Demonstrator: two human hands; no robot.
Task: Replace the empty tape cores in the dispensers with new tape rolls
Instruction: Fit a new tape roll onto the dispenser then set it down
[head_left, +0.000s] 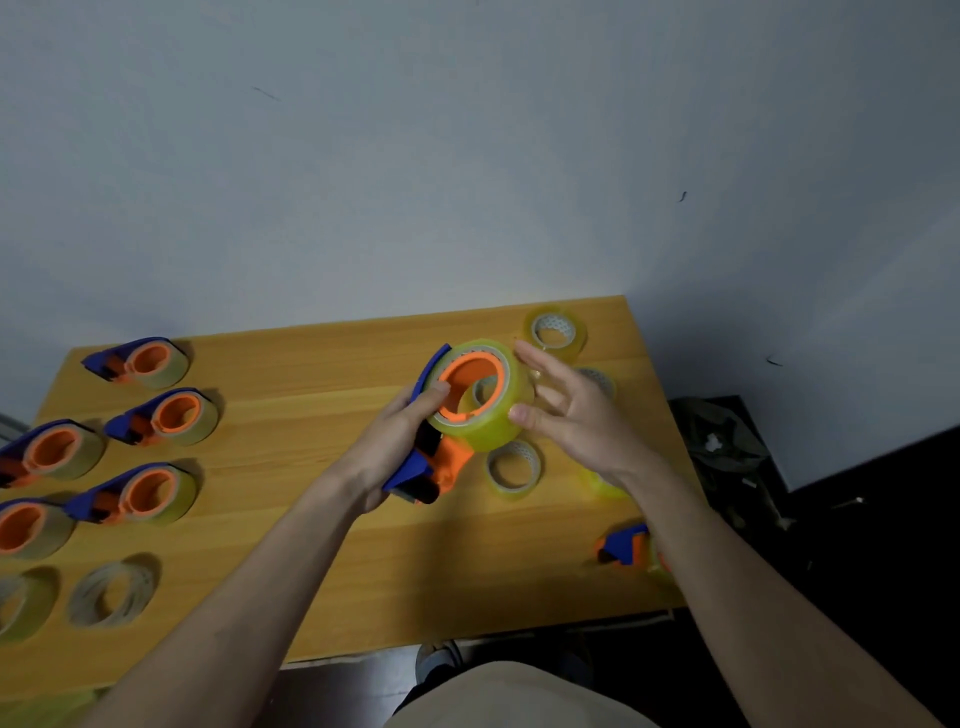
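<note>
1. Left hand (396, 441) grips the dispenser (434, 457), raised above the bench (322, 545) near its far right corner.
2. Right hand (566, 410), fingers spread, touches the new tape roll (493, 431) seated on it.

Plain indoor room, makeshift workstation: a small wooden table (322, 545) is standing against a bare grey-white wall (467, 156), a dark bag (727, 441) lying on the dark floor beside it.
</note>
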